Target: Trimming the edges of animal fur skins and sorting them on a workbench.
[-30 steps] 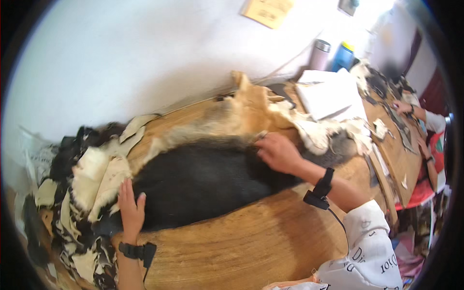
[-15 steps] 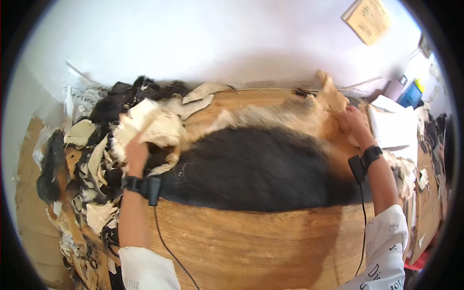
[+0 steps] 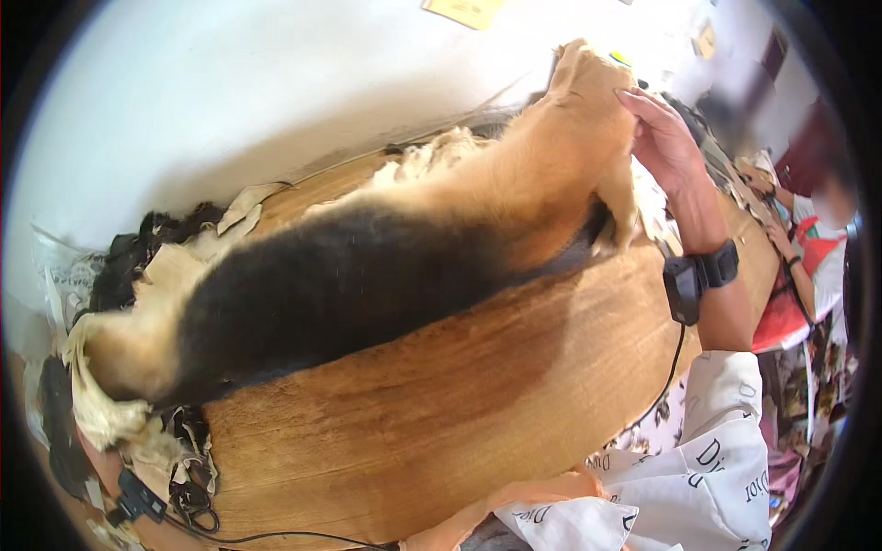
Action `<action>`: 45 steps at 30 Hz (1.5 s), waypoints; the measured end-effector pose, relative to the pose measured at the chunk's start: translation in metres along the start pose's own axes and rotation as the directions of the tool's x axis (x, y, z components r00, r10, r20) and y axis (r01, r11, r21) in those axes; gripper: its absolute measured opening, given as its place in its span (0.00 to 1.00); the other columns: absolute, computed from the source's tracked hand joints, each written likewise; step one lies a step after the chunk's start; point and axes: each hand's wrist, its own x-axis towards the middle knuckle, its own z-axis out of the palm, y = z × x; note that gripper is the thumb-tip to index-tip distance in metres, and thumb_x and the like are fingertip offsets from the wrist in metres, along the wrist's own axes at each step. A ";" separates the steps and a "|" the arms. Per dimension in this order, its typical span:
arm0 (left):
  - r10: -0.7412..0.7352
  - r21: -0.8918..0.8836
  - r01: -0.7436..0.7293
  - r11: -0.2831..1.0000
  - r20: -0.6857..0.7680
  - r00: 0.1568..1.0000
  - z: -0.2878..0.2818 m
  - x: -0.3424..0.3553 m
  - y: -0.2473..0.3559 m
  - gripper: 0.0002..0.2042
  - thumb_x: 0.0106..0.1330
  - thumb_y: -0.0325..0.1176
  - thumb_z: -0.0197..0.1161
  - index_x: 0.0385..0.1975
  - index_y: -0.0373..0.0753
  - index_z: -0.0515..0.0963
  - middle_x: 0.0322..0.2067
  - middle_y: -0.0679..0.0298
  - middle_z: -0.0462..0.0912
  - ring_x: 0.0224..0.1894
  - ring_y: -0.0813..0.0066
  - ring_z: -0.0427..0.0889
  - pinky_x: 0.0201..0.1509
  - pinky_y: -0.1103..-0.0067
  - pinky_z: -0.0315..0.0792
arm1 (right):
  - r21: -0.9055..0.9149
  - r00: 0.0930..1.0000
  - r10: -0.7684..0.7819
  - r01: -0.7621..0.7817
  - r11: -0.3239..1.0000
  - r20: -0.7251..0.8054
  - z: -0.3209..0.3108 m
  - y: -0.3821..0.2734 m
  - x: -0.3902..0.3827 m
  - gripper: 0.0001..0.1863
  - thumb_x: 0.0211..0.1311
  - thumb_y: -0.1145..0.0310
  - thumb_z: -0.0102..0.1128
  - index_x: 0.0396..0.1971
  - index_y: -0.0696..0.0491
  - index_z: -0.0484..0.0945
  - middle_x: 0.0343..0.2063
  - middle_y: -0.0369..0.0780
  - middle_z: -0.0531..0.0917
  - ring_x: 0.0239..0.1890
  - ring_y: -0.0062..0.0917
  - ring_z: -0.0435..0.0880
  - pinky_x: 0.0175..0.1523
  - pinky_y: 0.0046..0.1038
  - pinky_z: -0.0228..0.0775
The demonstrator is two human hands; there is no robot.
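Note:
A large fur pelt (image 3: 367,266), black in the middle and tan at both ends, stretches across the round wooden table (image 3: 413,422). My right hand (image 3: 666,138) grips its tan far end at the upper right and holds it up off the table. A black band with a small device (image 3: 698,275) sits on that wrist. At the lower left only my left wrist with its black device and cable (image 3: 138,500) shows. The left hand itself is hidden under the pelt's pale, ragged left end (image 3: 106,395), which is also raised.
A heap of black and cream fur scraps (image 3: 129,257) lies at the table's left rim against the white wall. Another person in red (image 3: 799,275) works at a cluttered bench on the right. A yellow sheet (image 3: 469,9) hangs on the wall.
The pelt, flat on the table before, is now lifted and stretched lengthwise. My right hand rose with the tan end; my left hand went out of sight under the left end.

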 end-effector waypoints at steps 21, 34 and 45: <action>-0.239 0.274 0.268 0.924 -0.133 0.962 0.047 -0.130 0.129 0.12 0.57 0.27 0.51 0.40 0.33 0.74 0.36 0.63 0.77 0.36 0.78 0.75 0.40 0.84 0.68 | -0.805 0.765 0.551 -0.074 0.589 0.333 -0.122 0.072 -0.299 0.13 0.44 0.77 0.57 0.33 0.53 0.80 0.29 0.33 0.76 0.31 0.24 0.74 0.38 0.24 0.67; -0.169 0.116 -0.207 0.971 0.950 -0.263 0.352 -0.130 0.230 0.21 0.56 0.51 0.57 0.40 0.41 0.77 0.37 0.59 0.80 0.39 0.65 0.78 0.43 0.76 0.70 | -0.723 0.709 0.227 0.544 0.426 0.667 -0.029 0.085 -0.209 0.10 0.44 0.79 0.50 0.28 0.51 0.75 0.27 0.38 0.75 0.37 0.32 0.74 0.40 0.32 0.67; -0.236 0.216 0.096 0.972 0.880 0.413 0.363 -0.097 0.219 0.14 0.60 0.40 0.56 0.40 0.39 0.77 0.33 0.61 0.80 0.34 0.75 0.76 0.41 0.81 0.69 | -0.064 0.035 0.067 0.853 0.517 0.997 0.046 0.160 -0.232 0.23 0.51 0.66 0.47 0.51 0.49 0.66 0.46 0.35 0.72 0.53 0.36 0.65 0.48 0.35 0.64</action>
